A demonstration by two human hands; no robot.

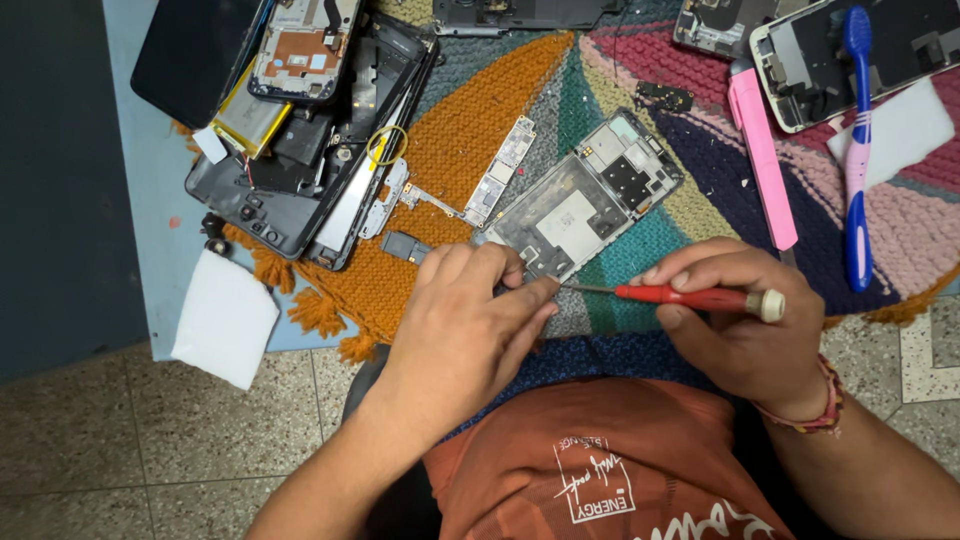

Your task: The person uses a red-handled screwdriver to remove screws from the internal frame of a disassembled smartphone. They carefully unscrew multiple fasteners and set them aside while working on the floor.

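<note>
An opened phone frame [585,200] with bare metal plates lies tilted on a colourful knitted mat [480,120]. My left hand [470,310] rests on the frame's near corner, fingers pinched together on it. My right hand [730,320] holds a small red-handled screwdriver [695,297] level, with its thin tip pointing left at my left fingertips by the frame's near edge. A narrow circuit board [500,172] lies just left of the frame.
A pile of dismantled phone backs, a yellow battery and a board [290,130] sits at the mat's left. A pink tool [762,160], a toothbrush [855,150] and another opened phone [860,60] lie at right. White pads [225,318] rest nearby.
</note>
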